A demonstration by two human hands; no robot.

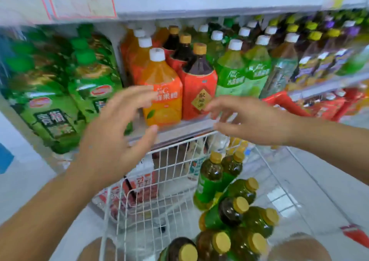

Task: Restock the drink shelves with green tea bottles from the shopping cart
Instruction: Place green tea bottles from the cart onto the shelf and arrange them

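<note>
Both bare arms are stretched forward over the white wire shopping cart (159, 161) toward the drink shelf (179, 130). The left hand (111, 133) is raised in front of the shelf edge, palm turned inward, fingers spread wide and thumb held apart — nothing is gripped in it. The right hand (245, 119) is held palm down, its fingers loosely parted and curled close to the red-labelled bottle (199, 89); whether the fingertips touch the label cannot be told through the blur, and nothing is clasped.

The green tea bottles (229, 206) are seen lying and standing in the cart below the hands, with yellow caps and green labels whose print is too small to read.

On the shelf, an orange juice bottle (161, 93) with a white cap is stood beside the red-labelled one, which carries a gold diamond with dark characters. To the left, large green bottles (50, 101) are marked with a red oval logo and the characters 青梅 — the finer text is blurred. To the right, light green bottles (231, 75) with white caps are lined up.
</note>
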